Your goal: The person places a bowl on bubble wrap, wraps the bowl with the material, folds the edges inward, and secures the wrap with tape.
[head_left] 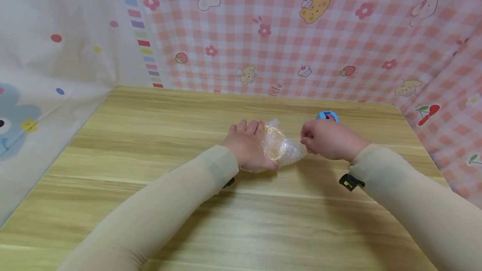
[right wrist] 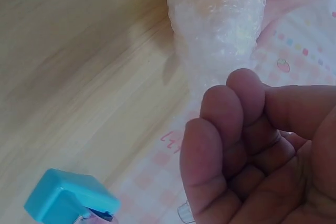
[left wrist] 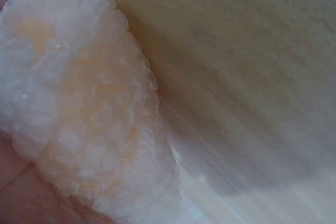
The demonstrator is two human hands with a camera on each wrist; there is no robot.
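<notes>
A bundle of clear bubble wrap (head_left: 287, 150) sits near the middle of the table, with something yellow-orange showing through its layers. My left hand (head_left: 246, 147) holds its left side, fingers stretched along the far side and thumb along the near side. In the left wrist view, the bubble wrap (left wrist: 100, 108) lies against the palm. On the other side, my right hand (head_left: 331, 139) pinches the bundle's tapered end, thumb meeting the index fingertip. The right wrist view shows the other fingers of the right hand (right wrist: 252, 150) curled in, with the wrap's narrow end partly hidden behind them.
A small blue tape dispenser (head_left: 326, 115) stands just beyond the right hand, partly covered by it. The wood-grain table (head_left: 150, 137) reaches back to a pink checked cloth (head_left: 241, 32) hanging behind it. A white cloth (head_left: 75, 53) with coloured dots hangs on the left.
</notes>
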